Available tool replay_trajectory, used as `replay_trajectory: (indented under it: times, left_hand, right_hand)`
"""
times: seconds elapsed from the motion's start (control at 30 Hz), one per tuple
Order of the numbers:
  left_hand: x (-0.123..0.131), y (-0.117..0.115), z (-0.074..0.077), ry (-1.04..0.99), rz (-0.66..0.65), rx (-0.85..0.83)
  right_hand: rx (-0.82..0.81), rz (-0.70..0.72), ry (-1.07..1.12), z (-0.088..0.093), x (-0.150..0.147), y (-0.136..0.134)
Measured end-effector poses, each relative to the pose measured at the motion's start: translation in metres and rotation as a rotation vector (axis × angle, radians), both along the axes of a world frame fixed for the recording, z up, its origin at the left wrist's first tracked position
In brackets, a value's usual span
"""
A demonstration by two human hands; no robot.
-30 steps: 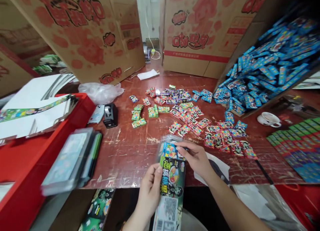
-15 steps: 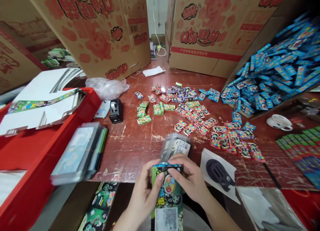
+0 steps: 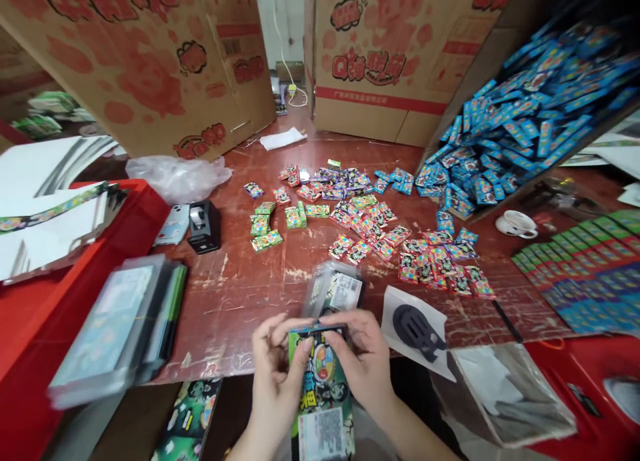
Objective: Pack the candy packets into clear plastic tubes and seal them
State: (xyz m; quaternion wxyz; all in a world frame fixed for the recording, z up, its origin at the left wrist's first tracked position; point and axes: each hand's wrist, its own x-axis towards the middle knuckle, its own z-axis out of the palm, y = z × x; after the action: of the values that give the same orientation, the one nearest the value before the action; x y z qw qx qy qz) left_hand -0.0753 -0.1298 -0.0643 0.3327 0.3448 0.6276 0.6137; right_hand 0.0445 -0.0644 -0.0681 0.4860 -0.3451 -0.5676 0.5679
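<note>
Head view: one green box (image 3: 320, 389) is held at the near edge of the tabletop (image 3: 240, 294). The left hand (image 3: 275, 381) pinches its side, and the right hand (image 3: 365, 368) pinches its top end. One clear sleeve (image 3: 334, 291) lies just beyond the box.

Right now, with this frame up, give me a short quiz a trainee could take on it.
1. True or false: only the left hand touches the green box.
2. The blue packets spill from: A a tipped cardboard box, B a red crate, C a plastic bag.
3. Fill in: the white cup stands on the table's ___ side.
Key: 1 false, the right hand grips it too; 2 A; 3 right.
</note>
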Motion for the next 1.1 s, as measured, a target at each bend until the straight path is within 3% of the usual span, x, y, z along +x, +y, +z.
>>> replay_trajectory:
  times: [0.17,0.37,0.47,0.57,0.67,0.83,0.93,1.03,1.1]
  left_hand:
    - [-0.009,0.001,0.01,0.114,-0.116,-0.073]
    - [-0.015,0.016,0.019,-0.05,-0.043,-0.308]
    - [-0.014,0.025,0.019,-0.073,-0.053,-0.339]
    - [-0.009,0.029,0.015,0.027,-0.134,-0.262]
    - [0.001,0.025,0.01,0.134,-0.185,-0.158]
    - [0.012,0.024,0.004,0.125,-0.14,-0.208]
    - [-0.014,0.039,0.005,0.147,-0.049,-0.227]
    - [-0.069,0.062,0.002,0.234,0.201,-0.296]
    - [-0.107,0.074,-0.004,0.405,0.274,-0.428]
  right_hand:
    - [-0.01,0.098,0.01,0.013,0.002,0.013]
    - [-0.433,0.229,0.044,0.016,0.002,0.03]
    - [-0.496,0.204,0.024,0.011,0.007,0.036]
    - [-0.52,0.2,0.02,0.005,0.016,0.042]
    - [-0.416,0.173,0.011,0.001,0.021,0.041]
    - [0.088,0.078,-0.107,0.004,0.017,0.028]
    - [0.184,0.006,-0.285,-0.006,0.039,0.035]
    - [0.161,-0.268,-0.607,-0.029,0.092,0.052]
    - [0.138,-0.32,-0.859,-0.047,0.127,0.062]
